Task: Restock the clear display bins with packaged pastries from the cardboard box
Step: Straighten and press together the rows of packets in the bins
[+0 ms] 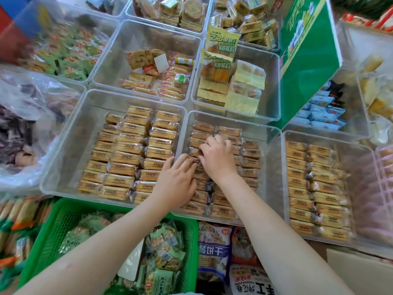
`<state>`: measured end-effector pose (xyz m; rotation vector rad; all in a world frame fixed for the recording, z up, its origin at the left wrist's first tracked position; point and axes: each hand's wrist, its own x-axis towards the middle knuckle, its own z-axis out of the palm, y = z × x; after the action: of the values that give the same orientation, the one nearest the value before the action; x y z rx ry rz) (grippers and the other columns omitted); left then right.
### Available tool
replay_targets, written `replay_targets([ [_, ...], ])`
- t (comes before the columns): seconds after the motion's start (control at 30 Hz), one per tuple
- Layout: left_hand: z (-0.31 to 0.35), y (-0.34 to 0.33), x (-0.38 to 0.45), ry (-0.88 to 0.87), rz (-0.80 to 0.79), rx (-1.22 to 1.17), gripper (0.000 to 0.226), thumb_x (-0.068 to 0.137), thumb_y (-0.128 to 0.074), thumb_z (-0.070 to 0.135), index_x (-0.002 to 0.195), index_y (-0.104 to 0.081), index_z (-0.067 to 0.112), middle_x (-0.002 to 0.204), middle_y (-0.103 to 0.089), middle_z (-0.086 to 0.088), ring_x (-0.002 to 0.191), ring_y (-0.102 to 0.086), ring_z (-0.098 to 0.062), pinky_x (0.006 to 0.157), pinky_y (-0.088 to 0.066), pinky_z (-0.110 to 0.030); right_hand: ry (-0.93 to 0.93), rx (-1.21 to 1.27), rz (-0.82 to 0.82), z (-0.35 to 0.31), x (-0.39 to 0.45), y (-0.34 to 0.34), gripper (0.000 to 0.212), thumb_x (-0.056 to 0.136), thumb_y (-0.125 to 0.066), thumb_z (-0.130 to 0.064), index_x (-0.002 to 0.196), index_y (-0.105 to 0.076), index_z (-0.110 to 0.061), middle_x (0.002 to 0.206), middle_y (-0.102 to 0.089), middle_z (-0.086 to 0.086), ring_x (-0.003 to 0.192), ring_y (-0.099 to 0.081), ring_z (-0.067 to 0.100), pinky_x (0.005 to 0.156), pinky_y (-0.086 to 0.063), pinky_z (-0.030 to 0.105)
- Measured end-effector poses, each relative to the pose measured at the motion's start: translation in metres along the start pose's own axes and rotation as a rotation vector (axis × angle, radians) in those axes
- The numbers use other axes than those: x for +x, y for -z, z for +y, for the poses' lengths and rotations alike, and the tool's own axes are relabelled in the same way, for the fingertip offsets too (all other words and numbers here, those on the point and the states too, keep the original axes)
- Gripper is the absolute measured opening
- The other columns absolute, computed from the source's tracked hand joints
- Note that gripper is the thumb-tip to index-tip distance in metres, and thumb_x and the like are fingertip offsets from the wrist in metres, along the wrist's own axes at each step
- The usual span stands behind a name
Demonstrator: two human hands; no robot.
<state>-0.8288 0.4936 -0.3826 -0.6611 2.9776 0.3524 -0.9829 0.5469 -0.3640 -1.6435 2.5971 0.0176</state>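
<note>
Green basket (pixel 53 226) of green-wrapped snacks nearest. Beyond it, left hand (pixel 176 184) and right hand (pixel 217 158) both reach into the middle clear bin (pixel 270 177), fingers curled onto wrapped pastries (pixel 225 209) stacked in rows. Exact grip: cannot tell. Neighbouring bins hold similar pastries; green carton (pixel 308 56) farther back.

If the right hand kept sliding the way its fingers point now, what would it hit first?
The right hand points up-left across the middle bin. It would likely meet that bin's far-left packaged pastries first, then the bin wall; depth is unclear.
</note>
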Motion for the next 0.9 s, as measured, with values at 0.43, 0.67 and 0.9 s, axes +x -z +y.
replay_targets([
  [0.43,-0.005,-0.007,-0.007,0.026,0.221,-0.113,0.041,0.089,-0.042,0.029,0.114,-0.070,0.012,0.143,-0.054,-0.012,0.141,-0.038,-0.030,0.113,-0.031,-0.048,-0.010,0.370,-0.158,-0.010,0.021,0.001,0.021,0.096,-0.062,-0.021,0.117,-0.065,-0.015,0.113,-0.058,0.003,0.110,-0.055,0.023,0.089,-0.049,0.040],
  [0.67,-0.002,0.000,-0.009,0.253,0.327,-0.206,0.029,0.084,-0.043,0.028,0.103,-0.055,0.010,0.119,-0.055,-0.014,0.116,-0.050,-0.033,0.092,-0.050,-0.048,-0.028,0.384,-0.178,-0.021,0.028,-0.003,0.018,0.096,-0.062,-0.027,0.109,-0.065,-0.016,0.110,-0.054,0.001,0.098,-0.058,0.022,0.076,-0.051,0.036],
  [0.9,-0.003,-0.001,-0.009,0.256,0.323,-0.225,0.026,0.083,-0.048,0.025,0.104,-0.054,0.010,0.118,-0.055,-0.013,0.116,-0.049,-0.032,0.092,-0.049,-0.046,-0.043,0.547,0.003,-0.016,0.019,-0.008,0.010,0.094,-0.064,-0.014,0.091,-0.070,-0.006,0.091,-0.058,0.002,0.082,-0.054,0.017,0.068,-0.041,0.029],
])
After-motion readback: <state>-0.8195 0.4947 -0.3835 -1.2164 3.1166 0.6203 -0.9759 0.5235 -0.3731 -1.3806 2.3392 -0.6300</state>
